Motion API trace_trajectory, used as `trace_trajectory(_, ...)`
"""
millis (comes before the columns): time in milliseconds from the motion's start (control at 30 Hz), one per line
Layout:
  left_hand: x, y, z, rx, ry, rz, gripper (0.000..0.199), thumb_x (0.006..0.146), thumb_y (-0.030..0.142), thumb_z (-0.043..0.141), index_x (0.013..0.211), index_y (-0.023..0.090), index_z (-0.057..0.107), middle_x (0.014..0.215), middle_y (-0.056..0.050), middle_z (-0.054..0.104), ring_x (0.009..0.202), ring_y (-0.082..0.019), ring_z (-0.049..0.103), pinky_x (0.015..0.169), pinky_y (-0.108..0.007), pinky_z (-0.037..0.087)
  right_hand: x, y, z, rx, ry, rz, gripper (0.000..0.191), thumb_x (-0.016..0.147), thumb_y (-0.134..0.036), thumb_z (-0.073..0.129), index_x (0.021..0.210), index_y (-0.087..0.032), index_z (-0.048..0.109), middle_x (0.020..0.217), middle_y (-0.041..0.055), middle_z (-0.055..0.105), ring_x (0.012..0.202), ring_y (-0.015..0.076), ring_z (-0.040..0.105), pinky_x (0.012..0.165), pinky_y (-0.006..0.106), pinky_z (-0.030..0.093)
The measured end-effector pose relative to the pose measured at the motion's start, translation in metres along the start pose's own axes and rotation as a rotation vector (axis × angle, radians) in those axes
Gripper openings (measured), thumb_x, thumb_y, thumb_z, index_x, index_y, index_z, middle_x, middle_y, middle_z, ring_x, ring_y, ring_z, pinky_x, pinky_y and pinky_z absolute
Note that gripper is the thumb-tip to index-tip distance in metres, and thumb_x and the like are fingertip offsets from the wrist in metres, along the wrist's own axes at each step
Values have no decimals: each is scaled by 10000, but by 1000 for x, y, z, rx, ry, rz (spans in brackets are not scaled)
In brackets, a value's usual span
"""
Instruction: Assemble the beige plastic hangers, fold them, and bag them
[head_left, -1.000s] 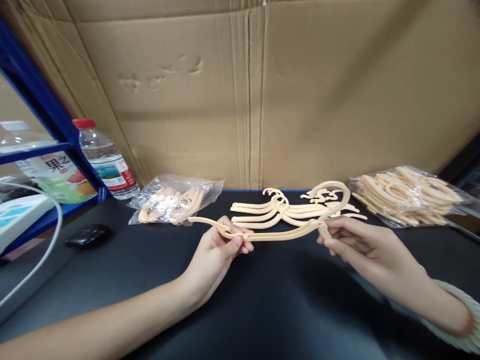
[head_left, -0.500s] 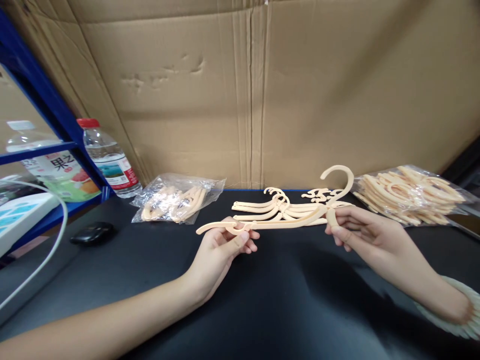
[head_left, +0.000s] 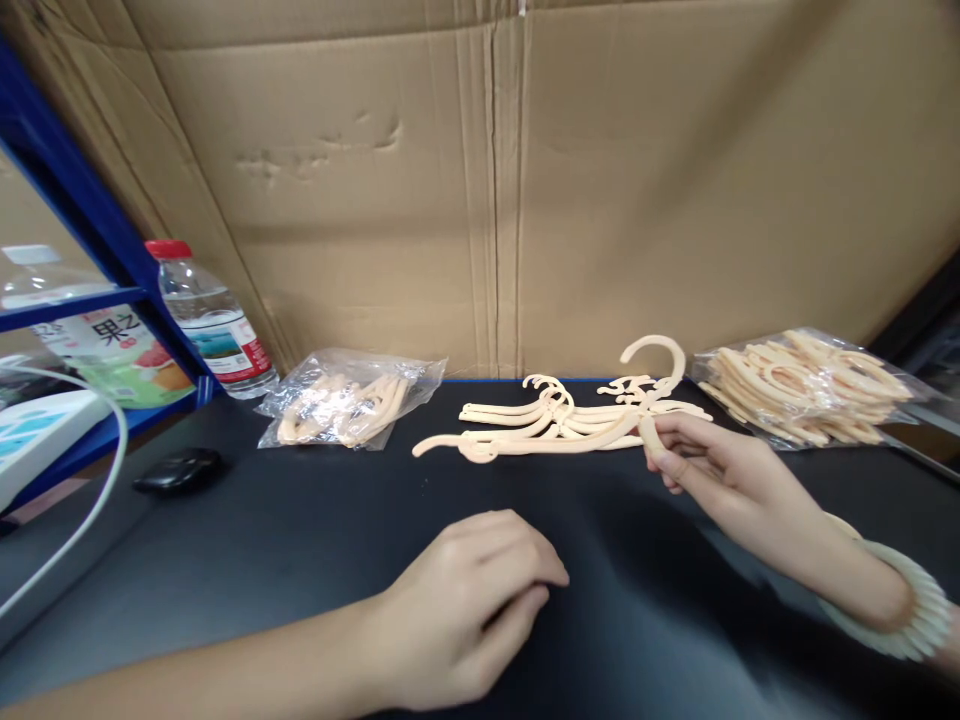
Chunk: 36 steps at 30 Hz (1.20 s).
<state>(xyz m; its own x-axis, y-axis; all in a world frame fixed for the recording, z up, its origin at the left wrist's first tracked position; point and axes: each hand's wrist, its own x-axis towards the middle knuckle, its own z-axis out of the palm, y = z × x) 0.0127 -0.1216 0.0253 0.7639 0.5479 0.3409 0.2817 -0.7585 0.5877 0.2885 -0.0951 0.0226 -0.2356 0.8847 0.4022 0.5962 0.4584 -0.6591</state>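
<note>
A beige plastic clothes hanger (head_left: 555, 445), its hook at the right end, is held up by my right hand (head_left: 709, 465). The thumb and fingers of that hand pinch its short right-hand piece below the hook. My left hand (head_left: 472, 600) is over the near part of the table, apart from the hanger. Its fingers are loosely bent, with the thumb a little away from them, and nothing shows in it; the palm is hidden. Behind the held hanger lie several similar hangers (head_left: 502, 412), partly covered by it, and small beige hook-shaped pieces (head_left: 626, 385).
Clear plastic bags of beige hanger parts lie at left (head_left: 345, 400) and right (head_left: 810, 385). A black mouse (head_left: 178, 470), a white cable (head_left: 112, 480) and a red-capped water bottle (head_left: 217, 320) are by the blue shelf (head_left: 82, 215). Cardboard (head_left: 360, 200) stands behind the black table (head_left: 330, 540).
My left hand has let go of the hanger and come back toward me, down over the near table. The right hand still grips the hanger; the view has shifted slightly.
</note>
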Motion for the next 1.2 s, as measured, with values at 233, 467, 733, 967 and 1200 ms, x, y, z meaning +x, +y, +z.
trace_trajectory(233,-4,1,3,333,-76,121,354,861,99,504,1191,139,626,1305,-143,592,1266,-305,459,1095,-398,307,-3,-8,11,-125,-129,-56,149,913,-260,483,895,-211,622,761,21,651,669,167,610,603,278,517)
trace_trajectory(467,-8,-6,8,380,-39,41,426,860,185,539,1285,197,549,1407,-133,499,1259,-329,478,1049,-450,385,-6,-15,17,-190,-274,-71,138,884,-149,510,892,-210,633,876,24,636,807,161,599,735,295,490)
trace_trajectory(733,-5,-14,7,423,-32,78,453,806,144,542,1250,230,542,1298,-88,602,1179,-290,550,976,-432,478,-7,-16,22,-260,-256,-64,81,838,-147,565,786,-189,611,802,21,610,782,164,562,711,290,441)
trace_trajectory(967,-6,-7,13,513,38,-7,446,799,145,535,1233,251,536,1338,-56,572,1219,-269,518,1023,-432,447,11,-8,6,-236,-245,-67,95,821,-203,588,756,-184,655,735,11,645,692,140,583,642,246,441)
trace_trajectory(1200,-8,-11,12,488,31,48,424,800,136,527,1209,243,530,1329,-83,561,1207,-283,516,992,-446,468,68,57,-45,-664,-37,31,213,836,-131,500,921,-127,695,835,83,710,775,187,644,702,280,472)
